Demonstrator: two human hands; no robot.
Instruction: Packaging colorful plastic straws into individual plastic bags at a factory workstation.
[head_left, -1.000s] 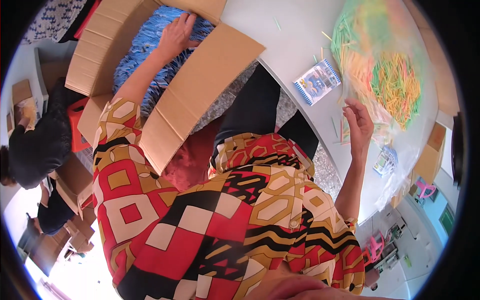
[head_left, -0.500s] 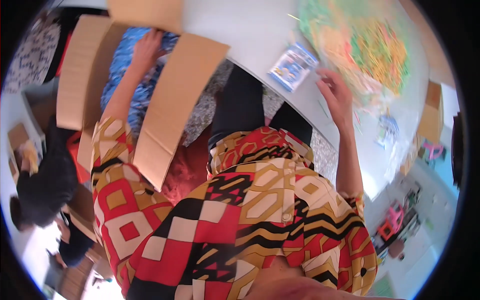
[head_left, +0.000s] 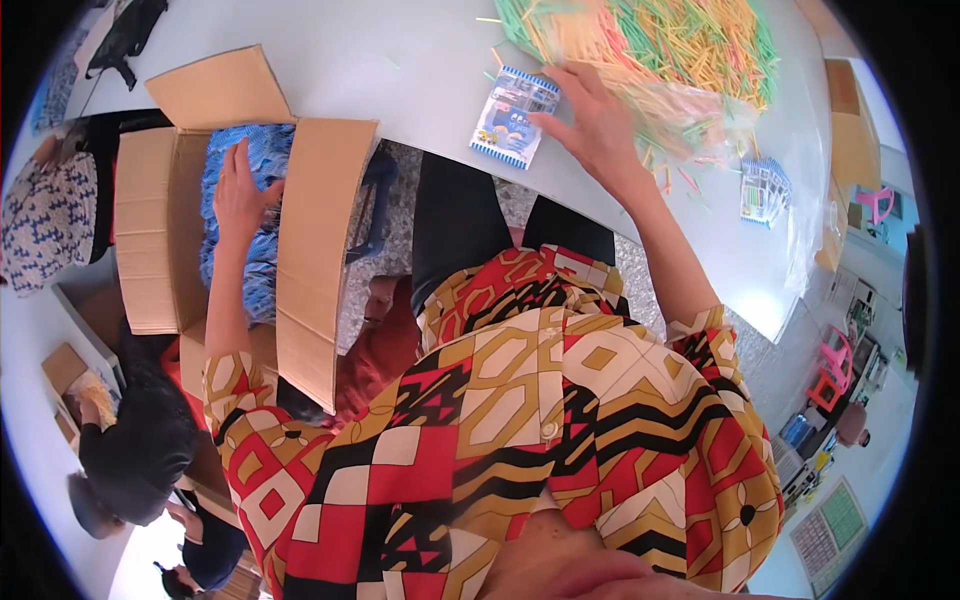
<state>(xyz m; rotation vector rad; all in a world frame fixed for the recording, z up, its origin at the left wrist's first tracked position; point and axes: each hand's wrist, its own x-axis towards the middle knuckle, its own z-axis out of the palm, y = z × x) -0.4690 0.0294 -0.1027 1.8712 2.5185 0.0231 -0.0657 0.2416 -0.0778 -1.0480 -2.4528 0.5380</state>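
Note:
A carton (head_left: pixel 325 200) with its flaps folded out stands on my left, filled with small blue packets (head_left: pixel 262 150). My left hand (head_left: pixel 241 200) rests over these packets, palm down, fingers apart and nothing visibly held. On the white table lies a blue-and-white packet (head_left: pixel 513 118) with striped ends. My right hand (head_left: pixel 598 125) is at its right side, fingers stretched and thumb reaching the packet's edge; whether it presses on it I cannot tell. Just beyond that hand, a clear plastic bag (head_left: pixel 690 122) holds many thin green, yellow and pink sticks.
Several similar packets (head_left: pixel 765 190) lie together at the table's (head_left: pixel 425 95) right side, under or beside clear plastic. A few loose sticks are scattered near the bag. Co-workers (head_left: pixel 140 430) are at the left. A blue stool (head_left: pixel 375 205) stands behind the carton's right flap.
My left hand has moved back from the carton's far end toward its middle. My right hand has come closer to the packet on the table. The whole view has shifted.

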